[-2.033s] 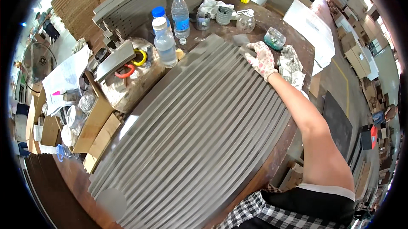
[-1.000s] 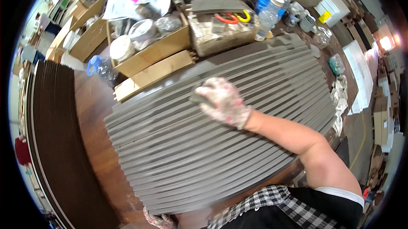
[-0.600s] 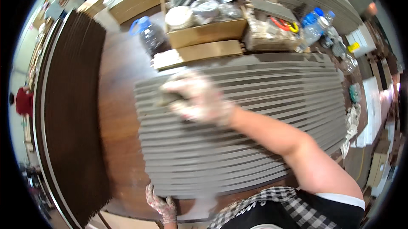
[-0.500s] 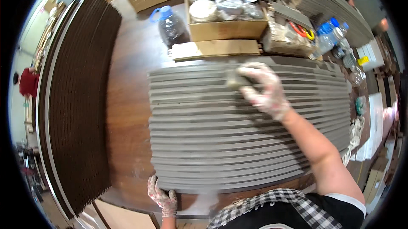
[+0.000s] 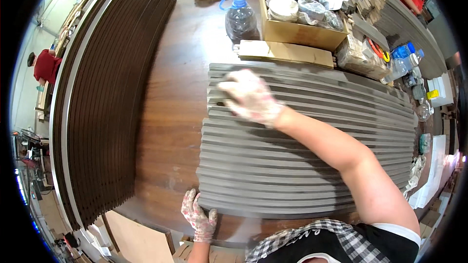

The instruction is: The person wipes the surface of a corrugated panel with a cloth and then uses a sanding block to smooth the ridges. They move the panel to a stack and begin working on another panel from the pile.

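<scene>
Long grey strips (image 5: 273,170) lie side by side across the table, their left ends slightly uneven. My right hand (image 5: 251,98), in a pale glove with red blotches, is over the far left part of the strips, fingers curled and smeared by motion. The small pale block seen in its fingers a moment ago is mostly hidden beneath them now. My left hand (image 5: 199,218), gloved the same way, rests at the near left corner of the strips. Its fingertips are by the lowest strip ends, thumb held apart, and it holds nothing visible.
A tall stack of dark brown boards (image 5: 109,102) stands on the left. Behind the strips are a pale wooden piece (image 5: 285,54), a blue-capped bottle (image 5: 242,21) and a cardboard box (image 5: 302,34) of tubs. Plastic bottles (image 5: 400,65) stand at right. Other people are farther off.
My right hand has swept left along the strips to near their ends. The whole view has shifted, so the table and stack appear farther right. My left hand stays by the near corner.
</scene>
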